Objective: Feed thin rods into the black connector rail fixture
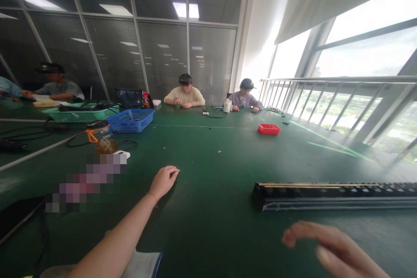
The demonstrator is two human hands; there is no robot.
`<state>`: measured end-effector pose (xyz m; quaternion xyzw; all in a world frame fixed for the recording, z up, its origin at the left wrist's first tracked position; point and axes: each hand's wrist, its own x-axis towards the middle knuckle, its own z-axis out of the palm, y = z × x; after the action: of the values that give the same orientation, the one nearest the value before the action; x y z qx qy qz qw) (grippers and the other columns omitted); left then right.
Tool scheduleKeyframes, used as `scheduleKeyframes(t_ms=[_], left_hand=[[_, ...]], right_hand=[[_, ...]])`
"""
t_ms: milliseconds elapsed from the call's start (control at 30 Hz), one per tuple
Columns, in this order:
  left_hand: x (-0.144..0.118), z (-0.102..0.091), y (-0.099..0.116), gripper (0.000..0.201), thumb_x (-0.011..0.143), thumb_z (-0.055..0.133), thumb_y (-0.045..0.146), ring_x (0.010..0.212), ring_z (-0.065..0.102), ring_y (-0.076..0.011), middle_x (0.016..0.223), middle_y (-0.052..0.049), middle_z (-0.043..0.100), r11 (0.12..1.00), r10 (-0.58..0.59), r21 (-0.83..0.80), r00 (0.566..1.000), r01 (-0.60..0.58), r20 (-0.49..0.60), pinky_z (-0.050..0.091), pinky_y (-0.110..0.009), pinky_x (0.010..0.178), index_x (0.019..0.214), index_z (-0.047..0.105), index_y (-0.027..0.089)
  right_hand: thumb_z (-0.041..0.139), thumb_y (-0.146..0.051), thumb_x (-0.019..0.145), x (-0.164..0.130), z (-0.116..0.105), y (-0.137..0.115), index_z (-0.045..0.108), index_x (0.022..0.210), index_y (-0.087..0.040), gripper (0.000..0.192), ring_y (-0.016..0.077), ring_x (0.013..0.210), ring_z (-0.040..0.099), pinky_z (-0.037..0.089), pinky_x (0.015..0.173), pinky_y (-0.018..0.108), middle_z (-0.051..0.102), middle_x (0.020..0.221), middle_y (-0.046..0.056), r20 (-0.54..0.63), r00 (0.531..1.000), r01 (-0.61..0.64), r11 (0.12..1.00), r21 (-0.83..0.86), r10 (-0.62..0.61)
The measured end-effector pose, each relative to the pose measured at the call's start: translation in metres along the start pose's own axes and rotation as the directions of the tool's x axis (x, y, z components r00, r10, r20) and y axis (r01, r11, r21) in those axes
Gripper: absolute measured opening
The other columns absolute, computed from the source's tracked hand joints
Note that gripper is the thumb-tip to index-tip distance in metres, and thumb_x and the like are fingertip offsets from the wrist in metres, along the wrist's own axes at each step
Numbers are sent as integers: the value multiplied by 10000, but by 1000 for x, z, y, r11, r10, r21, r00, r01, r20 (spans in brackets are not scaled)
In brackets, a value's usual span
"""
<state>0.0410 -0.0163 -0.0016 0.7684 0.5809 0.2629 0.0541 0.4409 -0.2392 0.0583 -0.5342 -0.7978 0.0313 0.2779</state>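
Observation:
My left hand [164,182] is on the green table [208,191], left of the middle. Its thumb and fingertips come together in a pinch, and anything between them is hidden. At the lower right, my right hand [325,245] is slightly blurred, with index finger and thumb apart and nothing between them. Just beyond it lies a long black case-like thing [306,204]. Thin golden strips [293,185] run along its top, beside a row of dark rounded shapes. Neither hand touches it.
A blue basket [132,124], a green basket [61,117] and a jar with an orange strap [102,137] stand at left. A red tray [269,129] is farther back. Several people sit across the table. Cables and a dark flat object [19,215] lie at left.

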Motion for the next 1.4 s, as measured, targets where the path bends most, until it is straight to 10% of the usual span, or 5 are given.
scheduleKeyframes(t_ms=[100,267,567,1200,1400], left_hand=[[0,1,-1,302,809,403,332,975,540,-191,1032,-27,627,1000,2,-5,1000,-2,0,406,-318,871,890,671,218],[-1,0,-1,303,812,402,321,987,534,-190,1039,-34,623,1000,0,-1,1000,0,11,399,-320,884,902,669,211],[0,2,2,289,808,411,320,970,538,-191,1019,-30,627,1000,0,-11,1000,0,-1,410,-326,866,892,669,219],[0,4,-1,325,798,413,307,1032,520,-191,1101,-43,598,993,-49,-109,999,47,-14,399,-335,905,1044,598,201],[14,-35,17,349,786,432,341,956,573,-169,1056,-40,631,954,-77,-283,992,102,100,433,-267,836,1053,593,183]], right_hand=[[332,-533,818,6,-1,47,657,906,-239,447,191,753,635,515,627,262,669,886,49,-102,979,-195,947,-253,175],[325,-595,788,-5,5,117,556,1128,-200,570,214,704,637,508,539,306,603,1075,79,-159,979,-192,842,-504,128],[395,-610,759,22,4,127,646,791,-202,480,212,687,634,488,568,274,669,774,47,35,986,-139,922,-361,162],[431,-330,846,102,113,-36,521,711,-184,218,147,469,552,302,424,248,556,637,17,52,990,138,807,-575,-132],[413,-313,855,103,121,-62,543,743,-178,218,138,489,556,357,442,237,562,653,27,9,989,129,852,-507,-145]])
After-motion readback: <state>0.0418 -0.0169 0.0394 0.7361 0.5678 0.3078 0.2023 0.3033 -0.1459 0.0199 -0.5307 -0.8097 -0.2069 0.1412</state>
